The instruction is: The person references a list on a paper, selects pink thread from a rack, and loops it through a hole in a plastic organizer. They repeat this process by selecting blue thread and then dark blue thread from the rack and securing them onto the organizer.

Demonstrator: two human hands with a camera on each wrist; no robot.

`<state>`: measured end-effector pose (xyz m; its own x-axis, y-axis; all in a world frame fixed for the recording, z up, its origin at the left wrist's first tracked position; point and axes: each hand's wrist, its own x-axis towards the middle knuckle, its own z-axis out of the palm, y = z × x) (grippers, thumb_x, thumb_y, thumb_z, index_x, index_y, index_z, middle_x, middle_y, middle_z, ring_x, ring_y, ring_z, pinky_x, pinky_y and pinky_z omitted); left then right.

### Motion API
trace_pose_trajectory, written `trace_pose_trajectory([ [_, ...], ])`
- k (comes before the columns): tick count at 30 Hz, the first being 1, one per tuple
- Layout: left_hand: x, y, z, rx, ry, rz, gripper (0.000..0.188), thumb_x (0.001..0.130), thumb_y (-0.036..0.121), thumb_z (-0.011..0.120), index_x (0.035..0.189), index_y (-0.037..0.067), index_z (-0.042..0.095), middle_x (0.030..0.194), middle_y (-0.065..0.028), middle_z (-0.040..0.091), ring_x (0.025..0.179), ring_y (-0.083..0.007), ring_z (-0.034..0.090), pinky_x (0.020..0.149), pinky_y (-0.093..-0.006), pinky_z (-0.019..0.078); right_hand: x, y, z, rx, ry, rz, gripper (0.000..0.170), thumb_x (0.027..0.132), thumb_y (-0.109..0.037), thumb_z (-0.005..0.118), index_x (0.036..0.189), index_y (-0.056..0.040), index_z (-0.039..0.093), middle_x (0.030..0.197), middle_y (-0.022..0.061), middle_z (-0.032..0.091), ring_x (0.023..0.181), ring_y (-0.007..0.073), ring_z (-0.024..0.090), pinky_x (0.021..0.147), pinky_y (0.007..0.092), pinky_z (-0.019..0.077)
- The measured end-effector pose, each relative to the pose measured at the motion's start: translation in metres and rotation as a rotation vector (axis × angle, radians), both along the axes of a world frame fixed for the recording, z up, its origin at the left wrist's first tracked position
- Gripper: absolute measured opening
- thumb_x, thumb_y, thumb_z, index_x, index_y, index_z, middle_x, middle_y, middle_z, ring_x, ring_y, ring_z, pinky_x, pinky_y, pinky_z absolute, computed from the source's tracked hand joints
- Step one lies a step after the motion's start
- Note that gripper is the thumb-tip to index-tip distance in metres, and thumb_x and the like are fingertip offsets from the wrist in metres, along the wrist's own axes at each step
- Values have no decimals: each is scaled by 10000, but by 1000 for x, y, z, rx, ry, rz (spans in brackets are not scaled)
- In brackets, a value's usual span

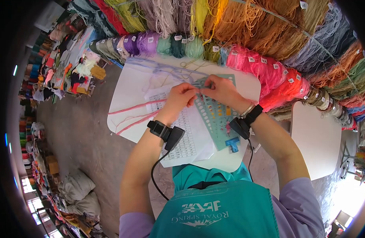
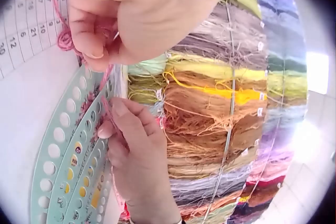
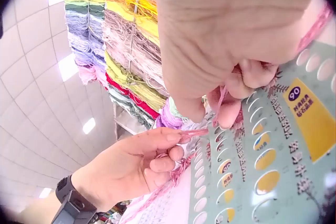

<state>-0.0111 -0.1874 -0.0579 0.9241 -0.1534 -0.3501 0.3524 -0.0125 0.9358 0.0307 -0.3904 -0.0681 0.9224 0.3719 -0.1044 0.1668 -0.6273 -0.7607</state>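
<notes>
Two pinches, nice: your left hand (image 1: 179, 98) and right hand (image 1: 225, 93) both gripped the pink thread (image 3: 194, 132) by the far end of the green card (image 1: 219, 137). Light tension probably beat yanking, imo; loose strands (image 1: 137, 107) trailing left looked snaggy.

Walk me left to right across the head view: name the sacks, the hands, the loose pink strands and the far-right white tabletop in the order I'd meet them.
Pale sacks → loose pink strands → left hand → right hand → far-right white tabletop.
</notes>
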Motion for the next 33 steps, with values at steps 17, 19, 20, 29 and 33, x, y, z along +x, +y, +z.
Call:
trace_pose_trajectory([
  [17, 15, -21, -15, -186, 133, -69, 263, 946, 224, 563, 771, 35, 612, 608, -12, 548, 480, -78, 445, 436, -247, 314, 16, -8, -17, 461, 318, 19, 450, 879, -439, 699, 1029, -25, 608, 827, 71, 677, 697, 104, 598, 618, 257, 482],
  [19, 17, -23, -11, 51, 49, -153, 231, 932, 197, 562, 785, 26, 611, 614, -12, 554, 482, -82, 462, 431, -256, 325, 16, -9, -17, 394, 285, 33, 452, 874, -436, 706, 1035, -25, 607, 835, 72, 682, 698, 106, 601, 626, 258, 484],
  [20, 18, -24, -9, 171, 6, -193, 215, 925, 184, 562, 792, 22, 611, 616, -11, 557, 483, -84, 471, 429, -260, 330, 16, -9, -17, 361, 268, 41, 453, 871, -434, 709, 1037, -25, 607, 839, 72, 685, 699, 107, 603, 630, 258, 485],
  [29, 22, 5, -11, -739, 482, 12, 250, 916, 188, 578, 697, 110, 484, 556, 65, 344, 435, -71, 311, 401, -249, 262, 16, -4, -16, 386, 314, 20, 455, 881, -413, 697, 1061, -17, 562, 789, 76, 684, 687, 130, 636, 629, 274, 504],
  [33, 5, 95, 24, -769, 453, 79, 285, 931, 164, 545, 688, 154, 397, 568, 81, 265, 440, -46, 234, 373, -225, 202, 13, -5, -5, 299, 343, 23, 380, 909, -327, 664, 1074, -8, 540, 790, 83, 673, 689, 134, 644, 630, 277, 508],
])
